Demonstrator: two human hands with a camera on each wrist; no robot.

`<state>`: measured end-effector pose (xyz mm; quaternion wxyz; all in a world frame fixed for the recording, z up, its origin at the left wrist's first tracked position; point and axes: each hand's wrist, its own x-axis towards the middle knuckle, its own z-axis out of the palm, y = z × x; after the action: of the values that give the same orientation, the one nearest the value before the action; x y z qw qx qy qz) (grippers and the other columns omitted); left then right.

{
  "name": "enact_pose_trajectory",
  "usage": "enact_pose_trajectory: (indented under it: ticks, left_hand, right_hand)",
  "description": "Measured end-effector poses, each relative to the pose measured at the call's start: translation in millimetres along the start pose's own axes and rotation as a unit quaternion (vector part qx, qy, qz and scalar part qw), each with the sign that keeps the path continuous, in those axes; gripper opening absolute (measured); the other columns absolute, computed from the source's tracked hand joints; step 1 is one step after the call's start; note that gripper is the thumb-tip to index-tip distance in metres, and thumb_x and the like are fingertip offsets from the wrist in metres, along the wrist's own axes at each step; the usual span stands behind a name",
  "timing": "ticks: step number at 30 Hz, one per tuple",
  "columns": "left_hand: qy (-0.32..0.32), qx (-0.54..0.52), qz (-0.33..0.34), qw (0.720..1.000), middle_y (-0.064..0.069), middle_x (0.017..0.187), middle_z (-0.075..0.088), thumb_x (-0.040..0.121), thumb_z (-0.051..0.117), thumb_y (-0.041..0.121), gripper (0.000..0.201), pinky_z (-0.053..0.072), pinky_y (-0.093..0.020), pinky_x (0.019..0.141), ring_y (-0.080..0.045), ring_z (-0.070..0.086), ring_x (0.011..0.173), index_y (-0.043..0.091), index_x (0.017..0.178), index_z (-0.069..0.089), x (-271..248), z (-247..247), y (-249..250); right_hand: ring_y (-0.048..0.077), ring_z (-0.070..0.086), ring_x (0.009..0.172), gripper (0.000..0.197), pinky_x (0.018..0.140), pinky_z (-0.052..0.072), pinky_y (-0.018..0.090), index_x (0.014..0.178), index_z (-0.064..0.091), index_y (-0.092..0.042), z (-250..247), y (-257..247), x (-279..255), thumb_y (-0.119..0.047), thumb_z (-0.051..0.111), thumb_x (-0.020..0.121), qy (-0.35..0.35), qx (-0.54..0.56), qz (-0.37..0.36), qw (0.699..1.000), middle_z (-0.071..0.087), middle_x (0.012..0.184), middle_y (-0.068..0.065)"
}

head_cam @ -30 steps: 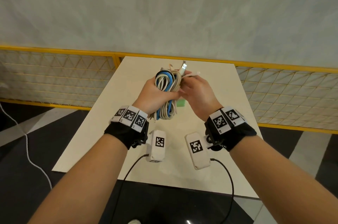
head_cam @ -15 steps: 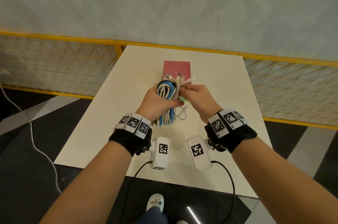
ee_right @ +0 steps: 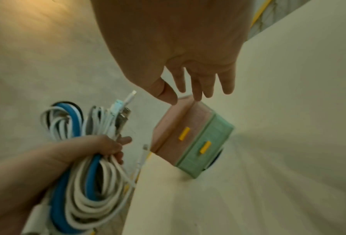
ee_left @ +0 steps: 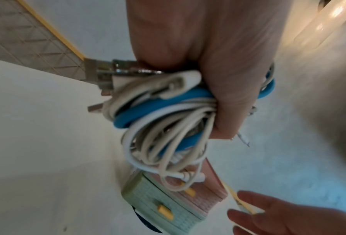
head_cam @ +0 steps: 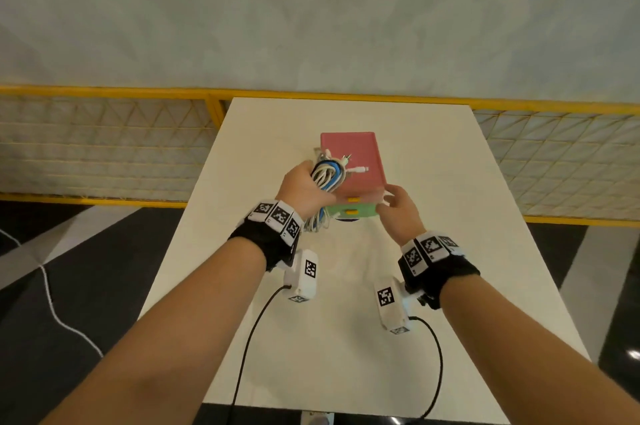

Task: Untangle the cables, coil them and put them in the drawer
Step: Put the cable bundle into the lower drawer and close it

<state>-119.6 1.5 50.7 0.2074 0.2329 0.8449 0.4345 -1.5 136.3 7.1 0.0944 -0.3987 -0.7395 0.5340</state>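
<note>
My left hand [head_cam: 303, 187] grips a coiled bundle of white, beige and blue cables [head_cam: 327, 176], held just above the left front of the small drawer box [head_cam: 356, 161]. Plug ends stick out over the box's pink top. The box has a pink drawer [head_cam: 363, 198] above a green drawer [head_cam: 360, 213], each with a yellow handle, and both look closed. My right hand [head_cam: 396, 204] is open, fingers straight, with its fingertips [ee_right: 196, 95] at the box's right front top corner. The left wrist view shows the bundle [ee_left: 163, 127] in my fist, over the box [ee_left: 168, 205].
The box stands mid-way along a white table [head_cam: 346, 320]. A yellow-framed mesh fence [head_cam: 104, 147] runs behind and beside the table, under a pale wall. Black wrist-camera leads [head_cam: 242, 355] hang over the near table edge. A white cord [head_cam: 52, 306] lies on the dark floor, left.
My right hand has let go of the cable ends and moved right and down to the drawer box's corner. My left hand keeps the bundle and has drifted left.
</note>
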Motion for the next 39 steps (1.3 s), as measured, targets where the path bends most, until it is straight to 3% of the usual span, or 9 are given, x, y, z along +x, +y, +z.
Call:
enact_pose_trajectory:
  ticks: [3, 10, 14, 18, 22, 25, 29, 34, 39]
  left_hand:
    - [-0.024, 0.035, 0.01, 0.999, -0.004, 0.099, 0.065, 0.069, 0.077, 0.005, 0.042, 0.047, -0.027, 0.074, -0.022, 0.062, 0.09, 0.013, 0.106, 0.059, 24.3, 8.0, 2.9]
    - [-0.12, 0.216, 0.026, 0.969, -0.005, 0.107, 0.068, 0.069, 0.077, 0.012, 0.052, 0.055, -0.038, 0.086, -0.028, 0.065, 0.096, 0.014, 0.118, 0.058, 55.1, 35.0, 4.8]
    - [-0.128, 0.241, 0.018, 0.962, -0.007, 0.107, 0.068, 0.07, 0.076, 0.013, 0.051, 0.055, -0.039, 0.086, -0.028, 0.065, 0.095, 0.013, 0.118, 0.058, 59.5, 36.1, 3.8]
    - [-0.123, 0.245, 0.017, 0.961, -0.007, 0.108, 0.068, 0.072, 0.076, 0.012, 0.05, 0.055, -0.038, 0.086, -0.027, 0.064, 0.095, 0.013, 0.118, 0.058, 62.3, 38.0, 3.7]
    - [-0.12, 0.252, 0.015, 0.96, -0.008, 0.108, 0.068, 0.071, 0.077, 0.012, 0.05, 0.055, -0.039, 0.085, -0.029, 0.064, 0.095, 0.011, 0.117, 0.058, 63.9, 39.6, 1.2]
    - [-0.118, 0.25, 0.015, 0.961, -0.008, 0.107, 0.068, 0.071, 0.077, 0.012, 0.049, 0.055, -0.037, 0.084, -0.028, 0.064, 0.094, 0.011, 0.116, 0.057, 64.4, 40.1, 0.3]
    - [-0.114, 0.252, 0.013, 0.961, -0.008, 0.109, 0.067, 0.072, 0.077, 0.012, 0.049, 0.054, -0.036, 0.084, -0.028, 0.063, 0.095, 0.011, 0.117, 0.057, 63.8, 41.7, -0.2]
    - [-0.113, 0.246, 0.008, 0.963, -0.007, 0.11, 0.067, 0.071, 0.079, 0.012, 0.053, 0.054, -0.038, 0.086, -0.027, 0.064, 0.096, 0.012, 0.119, 0.056, 63.3, 43.1, -0.7]
    - [-0.11, 0.238, 0.006, 0.965, -0.007, 0.109, 0.067, 0.071, 0.077, 0.011, 0.051, 0.053, -0.035, 0.083, -0.027, 0.064, 0.095, 0.011, 0.118, 0.057, 59.5, 41.1, 1.3]
  right_hand:
    - [0.028, 0.047, 0.125, 0.059, 0.099, 0.04, 0.036, 0.144, 0.028, -0.011, 6.4, 22.1, 18.7, -0.011, 0.052, 0.09, 0.035, 0.008, 0.062, 0.997, 0.046, 0.139, 0.017]
    - [0.033, 0.058, 0.11, 0.086, 0.093, 0.047, 0.044, 0.148, 0.008, -0.011, 38.1, 57.9, 59.4, -0.022, 0.062, 0.083, -0.005, 0.033, 0.149, 0.988, 0.058, 0.124, 0.02]
    - [0.029, 0.065, 0.082, 0.058, 0.072, 0.055, 0.041, 0.127, 0.035, -0.005, 53.0, 62.3, 82.7, -0.012, 0.068, 0.08, -0.008, 0.103, 0.154, 0.983, 0.063, 0.102, 0.017]
    - [0.035, 0.067, 0.089, 0.064, 0.081, 0.056, 0.05, 0.115, 0.047, -0.008, 63.2, 77.0, 98.9, -0.015, 0.082, 0.062, 0.012, 0.122, 0.147, 0.982, 0.066, 0.103, 0.019]
    - [0.033, 0.066, 0.079, 0.059, 0.067, 0.056, 0.037, 0.112, 0.052, 0.002, 62.0, 86.9, 84.0, -0.014, 0.077, 0.06, -0.004, 0.108, 0.117, 0.987, 0.068, 0.096, 0.023]
    - [0.033, 0.06, 0.1, 0.062, 0.083, 0.05, 0.039, 0.128, 0.042, -0.002, 49.6, 76.1, 53.5, -0.016, 0.071, 0.075, -0.004, 0.076, 0.121, 0.99, 0.061, 0.111, 0.015]
    - [0.035, 0.034, 0.128, 0.073, 0.108, 0.03, 0.042, 0.145, 0.027, -0.013, 33.8, 56.9, 46.7, -0.027, 0.061, 0.082, 0.038, -0.041, 0.12, 0.991, 0.031, 0.138, 0.016]
    - [0.029, 0.04, 0.126, 0.083, 0.105, 0.03, 0.025, 0.151, 0.004, -0.009, 28.3, 48.9, 64.7, 0.014, 0.043, 0.082, -0.008, -0.03, 0.017, 0.999, 0.024, 0.143, 0.016]
    - [0.027, 0.046, 0.125, 0.087, 0.097, 0.038, 0.027, 0.15, -0.008, -0.012, 25.8, 60.6, 39.2, 0.008, 0.046, 0.085, -0.044, -0.028, -0.043, 0.998, 0.041, 0.142, 0.013]
